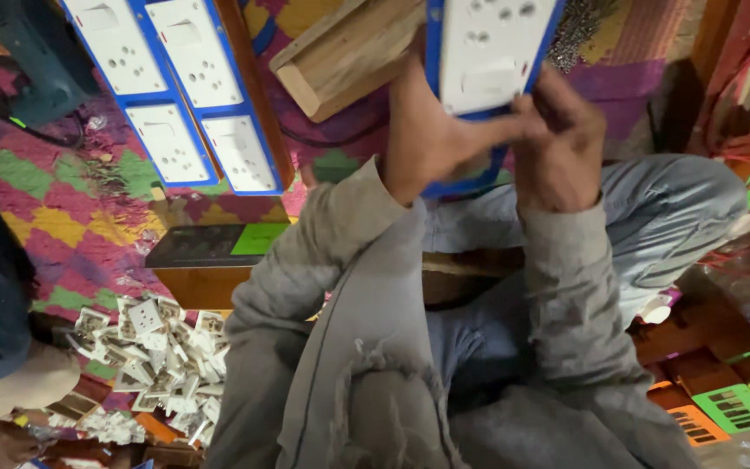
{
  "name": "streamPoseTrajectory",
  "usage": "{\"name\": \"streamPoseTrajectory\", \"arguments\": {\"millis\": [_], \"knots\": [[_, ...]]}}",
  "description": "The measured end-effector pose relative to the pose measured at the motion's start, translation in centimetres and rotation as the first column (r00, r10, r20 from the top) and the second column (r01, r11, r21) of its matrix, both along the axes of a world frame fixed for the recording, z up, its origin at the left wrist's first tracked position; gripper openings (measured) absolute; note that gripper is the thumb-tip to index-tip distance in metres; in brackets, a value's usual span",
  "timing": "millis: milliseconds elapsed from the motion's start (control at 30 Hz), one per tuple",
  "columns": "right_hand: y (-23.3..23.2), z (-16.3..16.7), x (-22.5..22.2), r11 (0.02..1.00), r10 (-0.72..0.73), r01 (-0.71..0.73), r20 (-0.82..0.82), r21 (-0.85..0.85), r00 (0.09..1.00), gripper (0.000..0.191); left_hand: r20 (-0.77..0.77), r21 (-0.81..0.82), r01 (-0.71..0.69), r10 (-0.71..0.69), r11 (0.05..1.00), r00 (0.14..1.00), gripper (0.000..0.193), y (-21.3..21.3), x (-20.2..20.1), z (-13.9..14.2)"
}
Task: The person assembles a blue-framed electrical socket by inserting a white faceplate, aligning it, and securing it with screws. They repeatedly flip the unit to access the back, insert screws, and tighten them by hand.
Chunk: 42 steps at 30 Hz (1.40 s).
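Both my hands hold a white switch-and-socket panel with a blue border [488, 52] up in front of me. My left hand [431, 139] grips its lower left edge, thumb stretched across the front. My right hand [562, 148] clasps the lower right corner with curled fingers. The panel's bottom part is hidden behind my hands. My grey sleeves and jeans fill the lower middle of the view.
Two more blue-bordered socket panels [175, 87] lie on a colourful patterned mat [71, 217] at the upper left. A wooden block [345, 56] lies behind. Several loose white sockets [162, 356] are piled lower left. Another person's leg [10, 373] is at left. Green and orange boxes [731, 408] sit lower right.
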State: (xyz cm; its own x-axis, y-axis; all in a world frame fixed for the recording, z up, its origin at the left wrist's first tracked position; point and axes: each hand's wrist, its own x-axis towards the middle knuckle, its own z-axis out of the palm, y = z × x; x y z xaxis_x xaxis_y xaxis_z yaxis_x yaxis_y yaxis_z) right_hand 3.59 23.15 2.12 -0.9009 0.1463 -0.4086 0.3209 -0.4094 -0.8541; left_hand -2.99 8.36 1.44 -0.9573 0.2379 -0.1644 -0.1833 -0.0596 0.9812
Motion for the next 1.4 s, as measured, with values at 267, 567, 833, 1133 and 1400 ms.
{"name": "streamPoseTrajectory", "arguments": {"millis": [267, 567, 833, 1133, 1400], "knots": [[-3.8, -0.6, -4.0, 1.0, -0.002, 0.002, 0.018, -0.028, 1.0, 0.039, -0.132, -0.036, -0.101, 0.096, 0.994, 0.987, 0.059, -2.2, -2.4, 0.6], [-5.6, 0.1, -3.4, 0.975, -0.127, 0.146, 0.118, -0.168, 0.985, 0.044, 0.064, 0.025, -0.021, 0.019, 0.999, 0.998, 0.045, -2.7, -1.5, 0.5], [-5.8, 0.2, -3.2, 0.972, -0.159, 0.176, 0.121, -0.156, 0.98, 0.042, -0.018, -0.07, -0.04, 0.038, 0.997, 0.999, 0.047, -2.6, -1.7, 0.8], [-5.9, 0.4, -2.8, 0.969, -0.173, 0.202, 0.185, -0.146, 0.967, 0.042, -0.017, -0.06, -0.04, 0.039, 0.997, 0.999, 0.048, -2.7, -1.5, 1.2], [-6.1, 0.2, -2.7, 0.963, -0.196, 0.225, 0.19, -0.149, 0.962, 0.042, 0.026, -0.002, 0.007, -0.007, 1.0, 1.0, 0.045, -2.9, -1.9, 1.8]]}}
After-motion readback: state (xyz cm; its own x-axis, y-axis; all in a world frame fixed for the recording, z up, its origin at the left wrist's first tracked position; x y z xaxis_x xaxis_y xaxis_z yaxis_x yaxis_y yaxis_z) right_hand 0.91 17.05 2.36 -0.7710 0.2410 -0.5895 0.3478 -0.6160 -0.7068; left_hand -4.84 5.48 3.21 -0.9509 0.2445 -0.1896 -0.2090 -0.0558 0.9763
